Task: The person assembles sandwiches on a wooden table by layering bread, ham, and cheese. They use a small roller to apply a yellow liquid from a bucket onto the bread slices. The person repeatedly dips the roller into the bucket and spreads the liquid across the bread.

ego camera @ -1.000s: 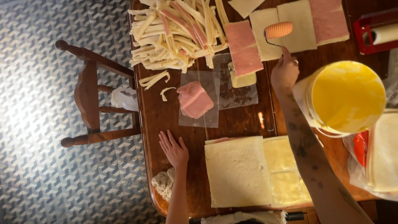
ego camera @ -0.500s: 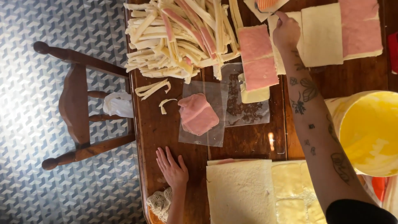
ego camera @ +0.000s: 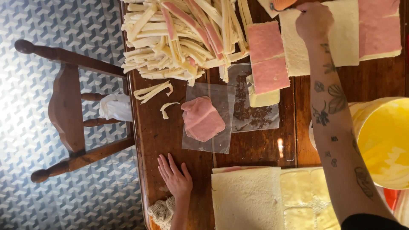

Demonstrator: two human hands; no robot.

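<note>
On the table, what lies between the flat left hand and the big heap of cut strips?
In the head view, between the left hand and the heap of strips lie a stack of pink ham slices on a clear plastic sheet, plus loose strips.

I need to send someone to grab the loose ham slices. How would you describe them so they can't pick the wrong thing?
On the dark wooden table, look just below the big heap of crust strips. The ham slices lie stacked on a clear plastic sheet; unlike the other pink slices, they sit on no bread.
</note>
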